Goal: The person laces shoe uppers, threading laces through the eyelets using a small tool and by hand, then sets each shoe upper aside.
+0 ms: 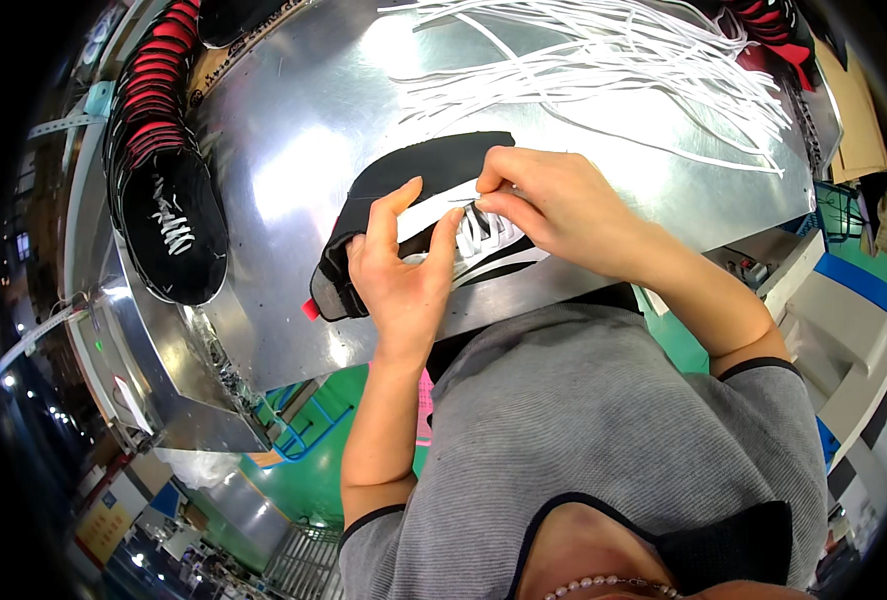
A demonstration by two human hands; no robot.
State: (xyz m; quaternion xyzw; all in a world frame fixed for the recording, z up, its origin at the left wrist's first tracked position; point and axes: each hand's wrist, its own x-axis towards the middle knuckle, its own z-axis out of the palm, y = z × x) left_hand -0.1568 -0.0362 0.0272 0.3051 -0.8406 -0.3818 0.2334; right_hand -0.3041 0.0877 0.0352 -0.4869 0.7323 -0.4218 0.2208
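Note:
A black shoe upper [419,165] with white lacing and a small red tab at its heel lies near the table's front edge. My left hand [404,270] grips its opening, thumb and index finger on either side of a white strip that looks like the tongue [434,208]. The other fingers of that hand are tucked inside the upper and partly hidden. With fingertips pinched together, my right hand [554,205] holds the white shoelace [474,197] just above the eyelets. Crossed white lace [486,235] shows below my right fingers.
Loose white shoelaces [604,75] are spread over the far side of the metal table [274,130]. At left stands a long row of nested black and red shoe uppers [174,215]. More black and red uppers [764,25] sit at the far right, above a grey plastic bin [834,340].

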